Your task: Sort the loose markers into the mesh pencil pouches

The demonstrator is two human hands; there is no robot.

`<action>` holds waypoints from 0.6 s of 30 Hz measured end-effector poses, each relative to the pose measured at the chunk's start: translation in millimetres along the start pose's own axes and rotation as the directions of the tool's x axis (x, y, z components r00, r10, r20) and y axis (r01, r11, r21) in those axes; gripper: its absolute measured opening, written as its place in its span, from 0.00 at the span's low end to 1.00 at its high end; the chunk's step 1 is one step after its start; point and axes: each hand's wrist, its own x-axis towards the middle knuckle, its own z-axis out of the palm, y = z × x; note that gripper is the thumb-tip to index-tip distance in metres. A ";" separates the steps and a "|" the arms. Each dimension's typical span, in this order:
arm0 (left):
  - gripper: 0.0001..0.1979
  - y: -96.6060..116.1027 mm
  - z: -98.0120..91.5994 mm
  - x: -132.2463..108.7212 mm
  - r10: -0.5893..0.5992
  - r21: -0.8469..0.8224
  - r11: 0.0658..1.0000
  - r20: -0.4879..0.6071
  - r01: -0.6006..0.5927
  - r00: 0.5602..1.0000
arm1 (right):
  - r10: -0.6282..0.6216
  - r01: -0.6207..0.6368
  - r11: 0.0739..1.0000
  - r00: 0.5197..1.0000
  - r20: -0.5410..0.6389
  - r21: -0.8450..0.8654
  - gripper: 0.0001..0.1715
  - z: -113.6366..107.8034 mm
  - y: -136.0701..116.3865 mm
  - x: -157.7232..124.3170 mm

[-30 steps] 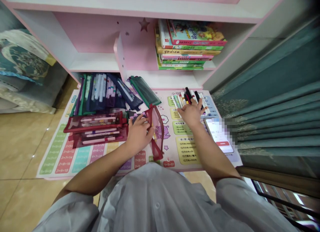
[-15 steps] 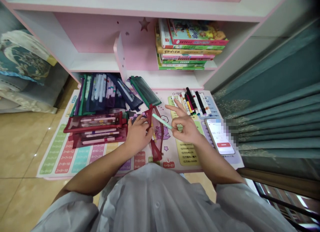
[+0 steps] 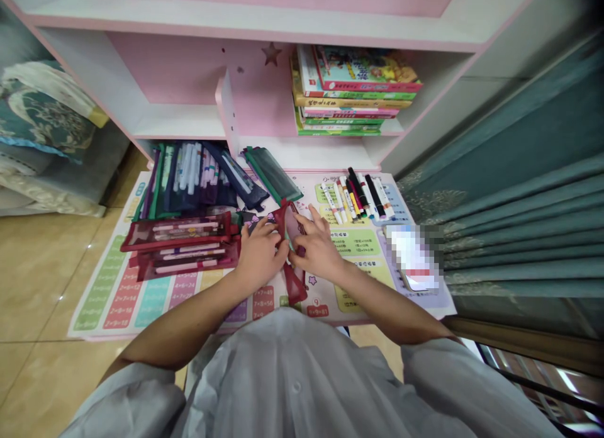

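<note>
We see the red mesh pencil pouch (image 3: 295, 287) lying between the left hand (image 3: 258, 255) and right hand (image 3: 317, 246), equally near, its long axis running away from the body, both hands pinching it with curled fingers.

My bare left hand (image 3: 259, 255) and bare right hand (image 3: 318, 249) sit close together in front of me, nearly meeting at the fingertips, both palms turned down. The fingers of my left hand (image 3: 267, 230) curl forward and downward, slightly spread, with the knuckles raised. The fingers of my right hand (image 3: 306, 227) reach in toward the left, bent and loosely gathered. My wrists bend gently. My bare left forearm (image 3: 189, 318) and bare right forearm (image 3: 382, 303) angle inward from either side, forming a wide V. A loose, pale grey shirt sleeve (image 3: 453, 381) bunches above my right elbow, and its matching left sleeve (image 3: 127, 400) bunches above the other.
</note>
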 end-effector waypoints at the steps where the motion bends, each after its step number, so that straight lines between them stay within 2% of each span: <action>1: 0.13 -0.3 0.3 -0.1 0.001 0.001 1.000 0.000 -0.001 1.000 | 0.016 -0.015 1.000 1.000 0.016 -0.012 0.10 1.5 0.2 0.2; 5: 0.13 -0.6 0.1 -0.1 -0.003 0.010 1.000 0.003 0.003 1.000 | 0.050 -0.048 0.999 0.995 0.089 -0.022 0.09 5.2 2.4 0.2; 7: 0.13 -0.6 -0.5 0.0 -0.003 0.012 1.000 0.007 0.003 1.000 | 0.039 -0.039 0.999 0.995 0.088 -0.010 0.09 5.8 3.7 0.7; 9: 0.13 -0.7 -0.8 0.0 -0.001 0.012 1.000 0.011 0.001 1.000 | 0.014 -0.015 1.000 1.000 0.025 0.012 0.09 4.8 6.8 2.8; 11: 0.13 -0.9 -0.6 0.0 -0.003 0.013 1.000 0.009 0.003 1.000 | 0.017 -0.014 1.000 0.995 -0.100 0.023 0.10 1.6 13.8 6.9; 14: 0.14 -1.2 0.7 -0.2 -0.005 0.013 1.000 0.005 0.005 1.000 | 0.137 -0.142 0.990 0.948 -0.287 0.003 0.12 -6.9 33.4 15.1; 18: 0.15 -2.3 2.0 -0.6 0.000 0.009 1.000 0.006 0.000 1.000 | 0.365 -0.421 0.904 0.846 -0.390 -0.068 0.09 -17.7 68.6 23.7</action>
